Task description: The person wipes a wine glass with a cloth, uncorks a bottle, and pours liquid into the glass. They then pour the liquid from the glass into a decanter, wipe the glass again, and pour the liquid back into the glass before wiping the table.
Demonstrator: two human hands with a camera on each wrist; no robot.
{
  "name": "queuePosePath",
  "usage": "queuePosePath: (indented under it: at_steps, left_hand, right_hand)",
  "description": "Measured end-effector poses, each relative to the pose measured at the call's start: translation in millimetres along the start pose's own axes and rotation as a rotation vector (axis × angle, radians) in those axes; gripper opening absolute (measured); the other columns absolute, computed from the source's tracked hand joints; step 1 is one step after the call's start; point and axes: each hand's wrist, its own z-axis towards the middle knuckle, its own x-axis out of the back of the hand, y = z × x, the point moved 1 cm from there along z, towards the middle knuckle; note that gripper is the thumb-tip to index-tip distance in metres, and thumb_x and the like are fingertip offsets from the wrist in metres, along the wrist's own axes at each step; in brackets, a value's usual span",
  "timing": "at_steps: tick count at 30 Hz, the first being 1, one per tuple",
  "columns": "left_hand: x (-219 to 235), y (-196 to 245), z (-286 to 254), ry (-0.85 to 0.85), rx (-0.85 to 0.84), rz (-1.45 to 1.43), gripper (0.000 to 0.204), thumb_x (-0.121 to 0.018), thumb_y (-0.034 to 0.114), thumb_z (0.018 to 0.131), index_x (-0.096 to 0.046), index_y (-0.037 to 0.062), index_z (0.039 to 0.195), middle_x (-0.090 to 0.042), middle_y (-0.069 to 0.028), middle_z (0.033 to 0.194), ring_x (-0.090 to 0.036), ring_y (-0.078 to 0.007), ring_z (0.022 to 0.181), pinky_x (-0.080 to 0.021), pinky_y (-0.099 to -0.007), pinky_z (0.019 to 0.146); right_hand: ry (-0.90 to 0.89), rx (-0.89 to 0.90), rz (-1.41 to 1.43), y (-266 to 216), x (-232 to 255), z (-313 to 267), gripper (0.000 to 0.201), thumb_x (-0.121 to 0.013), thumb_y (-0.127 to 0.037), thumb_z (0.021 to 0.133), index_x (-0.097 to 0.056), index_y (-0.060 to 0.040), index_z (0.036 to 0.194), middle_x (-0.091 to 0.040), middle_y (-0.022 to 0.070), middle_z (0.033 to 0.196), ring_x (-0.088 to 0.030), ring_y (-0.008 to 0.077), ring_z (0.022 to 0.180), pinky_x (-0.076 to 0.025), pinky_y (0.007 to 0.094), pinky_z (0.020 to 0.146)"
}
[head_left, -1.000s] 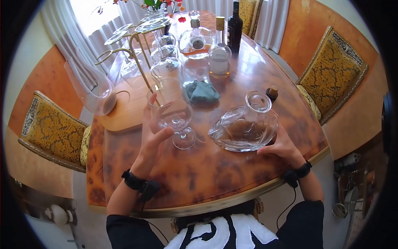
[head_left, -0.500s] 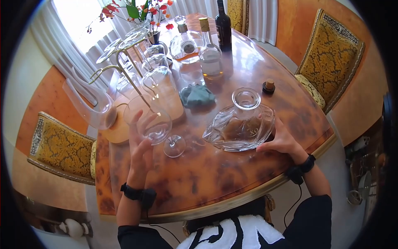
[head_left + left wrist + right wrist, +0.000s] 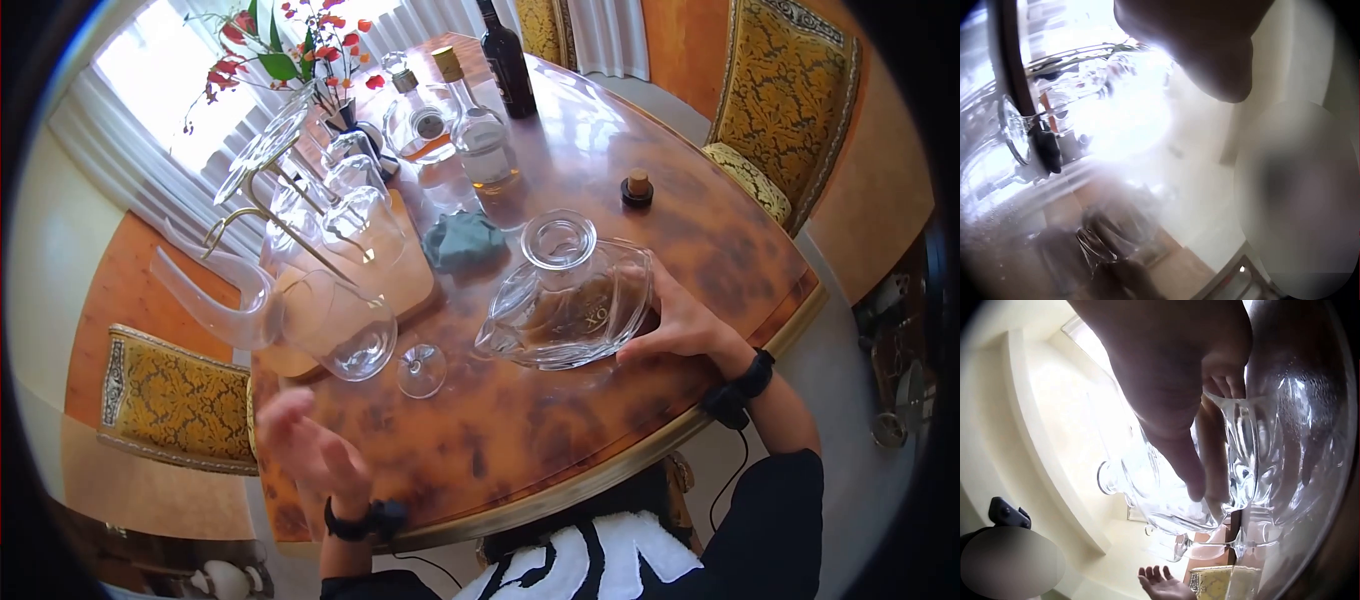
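My right hand [image 3: 685,320] grips the right end of a clear glass decanter [image 3: 565,315] marked XO. The decanter stands upright on the table with its neck uncovered. In the right wrist view the thumb [image 3: 1188,472] lies along the near side of the glass, and other fingers are behind it. My left hand [image 3: 312,450], blurred in the head view, is raised near the table's left front edge with nothing in it. Its fingers spread loosely in the right wrist view. Beyond that hand stands a stemmed balloon glass [image 3: 345,340], its foot [image 3: 421,371] on the wood.
Behind the decanter lie a grey-green cloth [image 3: 465,242] and a cork stopper [image 3: 637,188]. Upturned glasses hang on a brass rack [image 3: 290,225] over a wooden board [image 3: 405,265], beside a curved carafe [image 3: 235,305]. Farther back are a gold-capped bottle [image 3: 483,145], a stoppered decanter [image 3: 415,125] and a dark bottle [image 3: 508,65].
My left hand has come off the balloon glass and drawn back toward me. My right hand keeps its grip on the decanter. The head view has shifted and tilted.
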Motion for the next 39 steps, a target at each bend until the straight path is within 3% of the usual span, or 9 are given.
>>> queuePosePath:
  at_steps: [4,8,14,23,27,29,30,32,39]
  left_hand:
    - [-65,83,50,-0.660,-0.063,0.059,0.061,-0.076,0.037,0.088,-0.057,-0.0013,0.132,-0.061,-0.0232,0.126,-0.058,-0.0348,0.116,-0.046,-0.0451,0.101]
    - [-144,80,71,-0.711,0.084,-0.026,0.067,-0.076,0.036,0.088,-0.052,-0.0044,0.136,-0.061,-0.0257,0.130,-0.056,-0.0447,0.123,-0.045,-0.0470,0.103]
    - [-211,63,102,-0.897,0.327,-0.211,0.054,-0.075,0.041,0.088,-0.064,-0.0002,0.123,-0.072,-0.0196,0.107,-0.069,-0.0351,0.101,-0.052,-0.0412,0.089]
    - [-201,55,99,-0.502,0.506,-0.384,0.039,-0.074,0.034,0.090,-0.072,-0.0013,0.106,-0.076,-0.0116,0.091,-0.070,-0.0167,0.083,-0.053,-0.0331,0.076]
    - [-185,67,132,-0.363,0.592,-0.385,0.040,-0.073,0.036,0.092,-0.072,-0.0015,0.105,-0.072,-0.0064,0.079,-0.062,-0.0110,0.072,-0.051,-0.0320,0.068]
    - [-184,70,143,-0.266,0.530,-0.443,0.040,-0.071,0.038,0.094,-0.073,-0.0015,0.102,-0.067,-0.0025,0.074,-0.056,-0.0085,0.067,-0.047,-0.0307,0.061]
    - [-185,68,146,-0.206,0.554,-0.540,0.040,-0.069,0.038,0.095,-0.073,-0.0017,0.101,-0.065,-0.0005,0.072,-0.053,-0.0073,0.066,-0.044,-0.0295,0.059]
    - [-193,68,153,-0.006,0.507,-0.716,0.041,-0.065,0.038,0.099,-0.072,-0.0023,0.095,-0.057,0.0043,0.068,-0.045,-0.0050,0.063,-0.037,-0.0265,0.057]
    - [-188,82,168,0.282,0.613,-1.160,0.040,-0.066,0.041,0.099,-0.071,0.0013,0.092,-0.055,0.0068,0.068,-0.044,-0.0015,0.062,-0.032,-0.0239,0.054]
  right_hand:
    - [-0.038,0.031,-0.036,1,1,3,0.122,-0.095,-0.015,0.067,-0.015,-0.0029,0.157,-0.048,0.0187,0.148,-0.043,0.0258,0.139,-0.033,0.0398,0.118]
    - [-0.019,0.082,-0.111,-1,1,3,0.123,-0.094,-0.015,0.068,-0.012,-0.0039,0.159,-0.049,0.0200,0.147,-0.045,0.0262,0.138,-0.033,0.0400,0.118]
    - [0.002,0.036,-0.068,0,1,0,0.126,-0.095,-0.016,0.067,-0.010,-0.0047,0.160,-0.051,0.0209,0.144,-0.048,0.0274,0.136,-0.036,0.0403,0.115]
    - [0.131,0.203,-0.030,-18,-7,-1,0.126,-0.095,-0.008,0.067,-0.011,-0.0143,0.161,-0.054,0.0191,0.135,-0.051,0.0271,0.132,-0.047,0.0415,0.110]
    - [0.337,0.370,0.399,-30,-30,6,0.107,-0.086,-0.018,0.081,-0.013,-0.0078,0.159,-0.052,0.0191,0.139,-0.052,0.0264,0.131,-0.048,0.0416,0.108]
    - [0.045,-0.249,0.819,-11,-35,-1,0.088,-0.073,-0.037,0.094,-0.020,-0.0053,0.157,-0.049,0.0165,0.144,-0.050,0.0256,0.134,-0.044,0.0422,0.112]
    - [0.027,-0.250,0.799,1,-31,9,0.088,-0.073,-0.037,0.094,-0.020,-0.0053,0.157,-0.049,0.0165,0.144,-0.050,0.0256,0.134,-0.044,0.0422,0.112]
    - [0.063,0.236,0.466,14,-22,40,0.077,-0.056,-0.053,0.101,-0.027,-0.0065,0.155,-0.047,0.0120,0.148,-0.049,0.0265,0.135,-0.039,0.0438,0.116]
    - [0.461,0.467,0.773,-96,-55,102,0.083,-0.029,-0.069,0.101,-0.020,-0.0121,0.160,-0.032,0.0128,0.161,-0.033,0.0309,0.147,-0.023,0.0486,0.123]
